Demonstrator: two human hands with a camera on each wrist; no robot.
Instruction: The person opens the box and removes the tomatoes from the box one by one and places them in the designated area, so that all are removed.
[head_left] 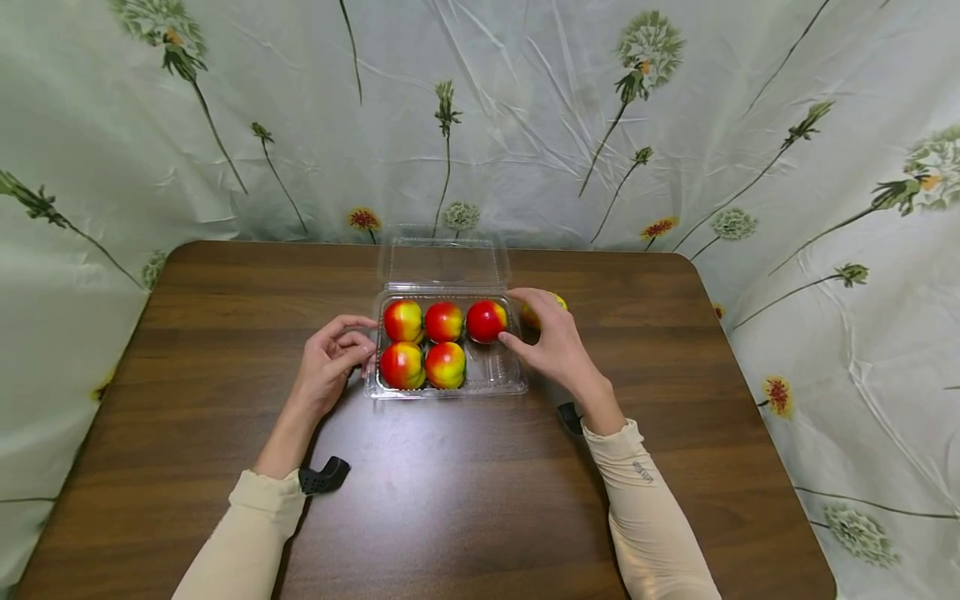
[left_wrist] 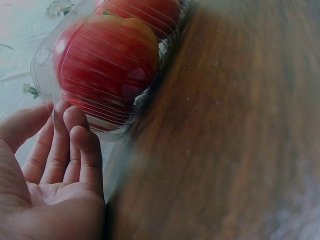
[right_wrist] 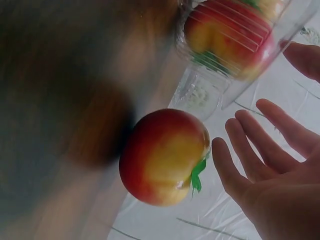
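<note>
A clear plastic clamshell box (head_left: 491,375) lies with its lid (head_left: 444,260) folded back. Five red-and-yellow, apple-like fruits (head_left: 445,365) sit in it, with a bare spot at the front right. My left hand (head_left: 330,358) is at the box's left end, fingertips right at the rim and side wall (left_wrist: 45,75). Loosely spread, my right hand (head_left: 551,337) reaches over the right rim, its thumb beside the back right fruit (head_left: 486,321). Another such fruit (right_wrist: 165,157), with a green leaf, rests outside the box near the right fingertips; the hand partly hides it in the head view.
The box stands toward the back of a brown wooden table (head_left: 450,500). A white flower-printed cloth (head_left: 525,125) hangs behind the table and along its sides. Each wrist wears a black band (head_left: 324,475).
</note>
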